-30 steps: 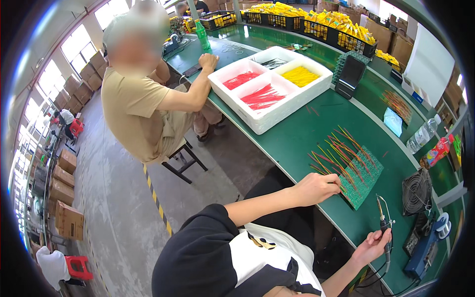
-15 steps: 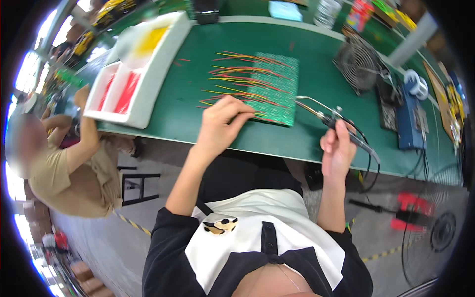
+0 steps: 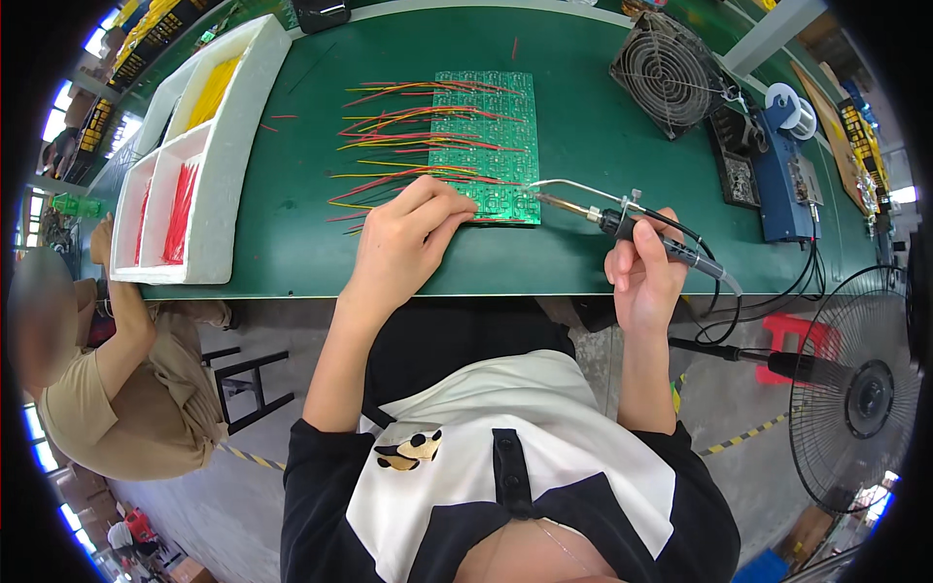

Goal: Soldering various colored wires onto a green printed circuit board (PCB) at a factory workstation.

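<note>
My right hand [image 3: 646, 277] grips a soldering iron [image 3: 622, 225] with a black handle and a thin metal feed tube [image 3: 583, 185] running above its barrel. The iron's tip points left, at the lower right part of a green circuit board panel [image 3: 505, 126]. Red and yellow wires [image 3: 389, 121] lie in rows across the panel's left half and stick out past its left edge. My left hand [image 3: 398, 243] is closed in a pinch at the panel's lower left corner, on a thin wire mostly hidden by the fingers.
At left stands a white foam tray [image 3: 219, 219] with red wires [image 3: 182, 214] and yellow wires [image 3: 214, 92]. A metal-grilled fan [image 3: 666, 73], a blue soldering station [image 3: 785, 185] and a solder spool [image 3: 792, 109] stand right. A person [image 3: 126, 389] sits at far left; a floor fan [image 3: 865, 389] is at right.
The view has shifted, so the bench things sit further left and higher. The iron's tip has come closer to the panel, now at its lower right. My left hand keeps its pinch.
</note>
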